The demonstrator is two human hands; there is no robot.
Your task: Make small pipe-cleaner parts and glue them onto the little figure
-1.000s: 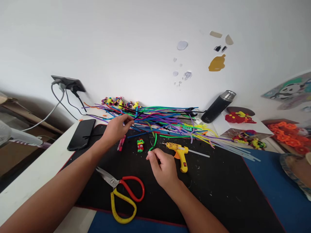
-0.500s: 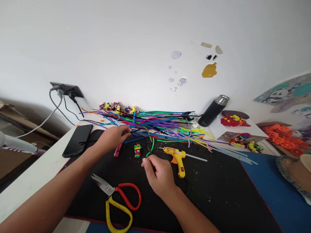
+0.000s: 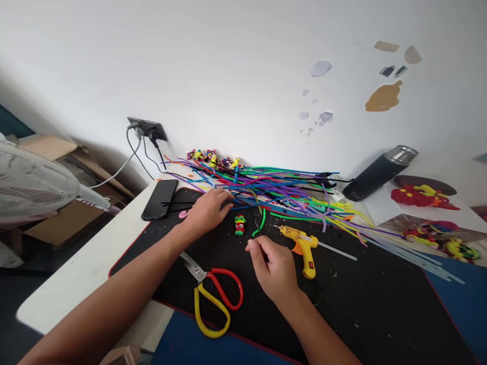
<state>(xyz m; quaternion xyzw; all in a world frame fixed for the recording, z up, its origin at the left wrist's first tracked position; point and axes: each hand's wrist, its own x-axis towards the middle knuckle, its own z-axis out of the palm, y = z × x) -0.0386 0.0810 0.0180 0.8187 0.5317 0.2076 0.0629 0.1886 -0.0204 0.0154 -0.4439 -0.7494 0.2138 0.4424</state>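
Note:
My left hand (image 3: pixel 212 209) reaches over the near left edge of a pile of coloured pipe cleaners (image 3: pixel 262 187), its fingers bent downward; what lies under the fingertips is hidden. My right hand (image 3: pixel 272 261) is closed above the black mat, the thumb against the fingers, near the lower end of a thin dark strand and a green stem (image 3: pixel 263 221). Between my hands and farther back lies a small red and green figure (image 3: pixel 240 225). Scissors (image 3: pixel 216 291) with red and yellow handles rest in front of my left hand. A yellow glue gun (image 3: pixel 303 246) lies right of my right hand.
A black phone (image 3: pixel 160 199) lies at the left, with a fan (image 3: pixel 38 177) beyond it. At the right stand a dark flask (image 3: pixel 380 172) and a white box (image 3: pixel 384 203). Small colourful figures (image 3: pixel 213 157) sit by the wall.
The view has turned left, showing more of the fan. My left hand has come lower over the table beside the pile and covers the small pink piece seen before. My right hand stays closed.

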